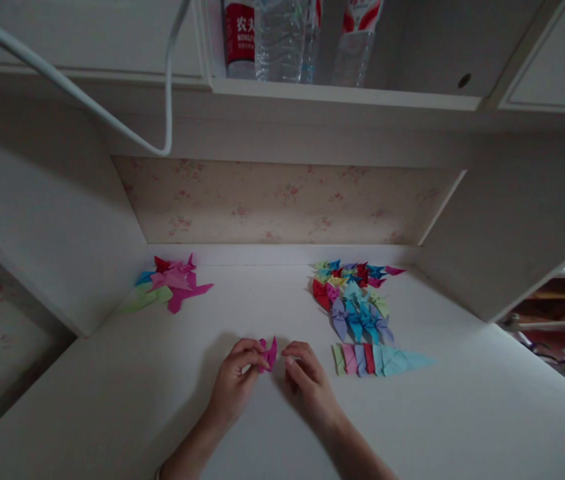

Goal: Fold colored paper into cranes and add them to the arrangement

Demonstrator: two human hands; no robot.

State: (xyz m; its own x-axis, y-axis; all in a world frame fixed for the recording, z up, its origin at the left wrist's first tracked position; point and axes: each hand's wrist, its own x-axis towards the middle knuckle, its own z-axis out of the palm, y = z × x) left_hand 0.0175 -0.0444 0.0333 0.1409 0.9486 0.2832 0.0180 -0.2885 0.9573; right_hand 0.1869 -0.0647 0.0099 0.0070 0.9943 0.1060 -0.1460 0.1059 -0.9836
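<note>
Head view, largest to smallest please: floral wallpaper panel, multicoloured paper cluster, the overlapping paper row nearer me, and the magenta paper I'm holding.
Floral wallpaper panel
Multicoloured folded paper cluster
Overlapping colourful paper row
Magenta folded paper, in your left hand

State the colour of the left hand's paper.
The folded paper is magenta pink, in the head view.

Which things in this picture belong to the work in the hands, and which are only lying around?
Probably belonging to the work:
magenta folded paper, held in the left hand
left paper pile
right paper cluster
row of folded papers

Probably just around:
plastic bottles on the shelf
white bent tube, upper left
</note>
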